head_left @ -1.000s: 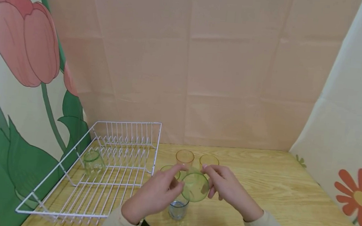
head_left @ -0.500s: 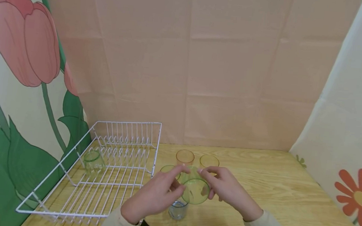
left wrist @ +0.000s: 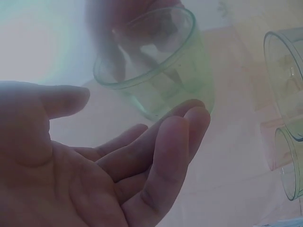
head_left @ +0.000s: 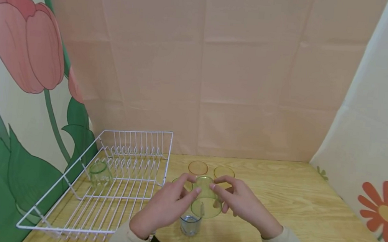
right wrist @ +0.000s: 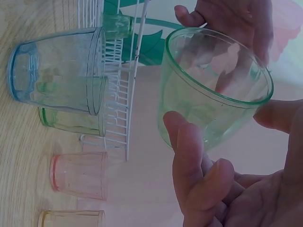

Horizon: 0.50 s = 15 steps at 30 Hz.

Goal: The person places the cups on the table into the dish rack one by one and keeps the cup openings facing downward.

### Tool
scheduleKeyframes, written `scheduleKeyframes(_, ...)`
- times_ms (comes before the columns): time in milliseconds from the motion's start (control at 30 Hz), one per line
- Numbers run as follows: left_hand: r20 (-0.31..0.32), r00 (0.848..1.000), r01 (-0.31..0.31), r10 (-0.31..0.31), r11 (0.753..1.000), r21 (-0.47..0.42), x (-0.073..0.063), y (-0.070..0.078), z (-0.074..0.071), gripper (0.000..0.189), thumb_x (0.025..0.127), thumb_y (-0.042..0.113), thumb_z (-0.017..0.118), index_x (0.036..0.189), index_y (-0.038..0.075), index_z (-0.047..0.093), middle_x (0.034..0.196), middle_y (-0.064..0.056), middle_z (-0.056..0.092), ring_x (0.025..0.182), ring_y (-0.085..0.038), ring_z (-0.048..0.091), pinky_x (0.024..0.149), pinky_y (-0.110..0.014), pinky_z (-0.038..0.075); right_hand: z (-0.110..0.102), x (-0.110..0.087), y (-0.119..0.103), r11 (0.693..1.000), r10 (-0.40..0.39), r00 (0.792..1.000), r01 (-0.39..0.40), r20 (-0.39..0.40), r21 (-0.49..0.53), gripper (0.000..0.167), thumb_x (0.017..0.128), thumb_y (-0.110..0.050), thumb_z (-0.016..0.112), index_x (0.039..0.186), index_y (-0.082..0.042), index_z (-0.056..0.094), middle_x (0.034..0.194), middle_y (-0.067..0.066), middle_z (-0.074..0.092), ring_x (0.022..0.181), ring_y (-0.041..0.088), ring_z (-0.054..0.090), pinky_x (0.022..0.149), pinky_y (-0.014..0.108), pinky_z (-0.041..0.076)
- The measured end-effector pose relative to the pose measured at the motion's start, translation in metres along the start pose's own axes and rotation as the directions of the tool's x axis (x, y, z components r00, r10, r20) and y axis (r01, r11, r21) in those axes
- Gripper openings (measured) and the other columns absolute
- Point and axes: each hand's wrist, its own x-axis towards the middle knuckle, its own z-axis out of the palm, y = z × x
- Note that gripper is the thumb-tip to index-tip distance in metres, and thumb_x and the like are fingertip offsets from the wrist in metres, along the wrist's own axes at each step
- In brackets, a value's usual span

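Observation:
A clear green drinking glass [head_left: 206,207] is held up over the table, tilted with its mouth toward me. My right hand [head_left: 242,203] pinches it, thumb at the rim and fingers along the side, as the right wrist view shows. Beside the glass on its other side is my left hand [head_left: 167,203], its thumb apart from the fingers. In the left wrist view the left fingertips [left wrist: 171,137] overlap the lower wall of the glass, and the thumb stands off it. Below, a bluish clear glass [head_left: 190,226] stands upright on the table.
A white wire dish rack [head_left: 123,197] stands at the left with another green glass [head_left: 100,176] in it. Behind the hands are an orange-pink glass [head_left: 198,168], a yellow glass [head_left: 224,172] and a green glass [right wrist: 71,122], partly hidden by the left hand in the head view.
The held glass has tipped so that its mouth points lower and its base shows above, and it has shifted slightly left. The left thumb and fingers have spread a little.

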Motion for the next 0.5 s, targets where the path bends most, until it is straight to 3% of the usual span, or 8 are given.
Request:
scheduleKeyframes(300,-0.011,1.000,0.006,-0.006,1.000,0.016,0.0013,-0.0020,0.0006,0.052,0.101,0.055,0.050,0.132,0.013,0.054,0.090,0.004,0.072,0.073,-0.004,0.064,0.066,-0.031,0.053,0.0005,0.0006,-0.0013,1.000,0.005,1.000,-0.005,-0.008,-0.008,0.061,0.097,-0.051,0.059,0.138,-0.006,0.053,0.074,0.008,0.070,0.054,0.017,0.058,0.041,0.025,0.038)
scheduleKeyframes(500,-0.007,1.000,0.002,-0.002,1.000,0.004,0.0014,-0.0023,0.0007,0.053,0.099,0.053,0.056,0.132,0.012,0.053,0.092,0.000,0.073,0.072,-0.005,0.065,0.065,-0.031,0.053,0.0005,-0.0001,-0.0002,1.000,-0.020,0.999,0.020,-0.027,-0.007,0.061,0.099,-0.051,0.056,0.138,-0.005,0.054,0.072,0.008,0.068,0.054,0.019,0.058,0.040,0.027,0.040)
